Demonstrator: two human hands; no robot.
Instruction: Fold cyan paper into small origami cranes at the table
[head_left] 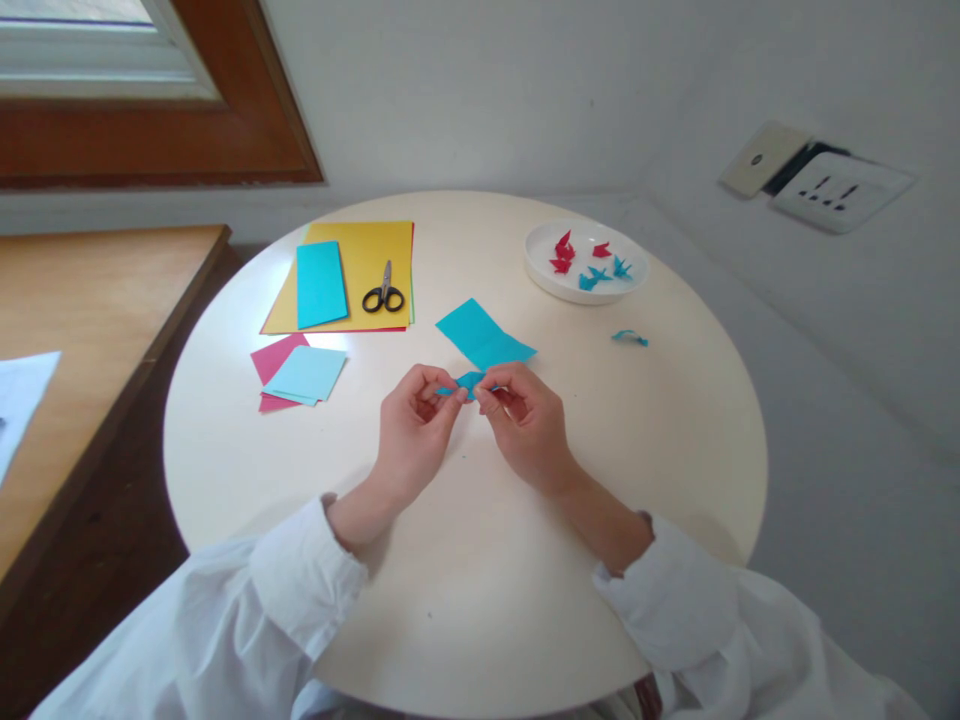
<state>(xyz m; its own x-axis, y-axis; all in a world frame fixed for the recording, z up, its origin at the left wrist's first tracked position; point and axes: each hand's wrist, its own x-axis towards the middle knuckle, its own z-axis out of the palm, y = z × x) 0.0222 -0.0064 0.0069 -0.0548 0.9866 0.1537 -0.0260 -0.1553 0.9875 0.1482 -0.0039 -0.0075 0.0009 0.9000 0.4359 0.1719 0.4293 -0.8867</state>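
Between my two hands is a small folded piece of blue paper (pixel 471 381), partly hidden by the fingers. My left hand (pixel 417 425) pinches its left side with thumb and fingertips. On its right side, my right hand (pixel 527 420) pinches it in the same way, the two thumbs almost meeting. Just beyond the hands lies a creased sheet of blue paper (pixel 484 332) on the round white table (pixel 465 560). Off to the right rests a thin curled strip of blue paper (pixel 630 338).
A white dish (pixel 534 272) at the back right holds several small red and blue folded paper figures. Black-handled scissors (pixel 384 292) and a blue paper stack (pixel 321 285) lie on yellow sheets (pixel 379 240). Pale blue squares (pixel 309 374) overlap pink ones (pixel 276 357) at left.
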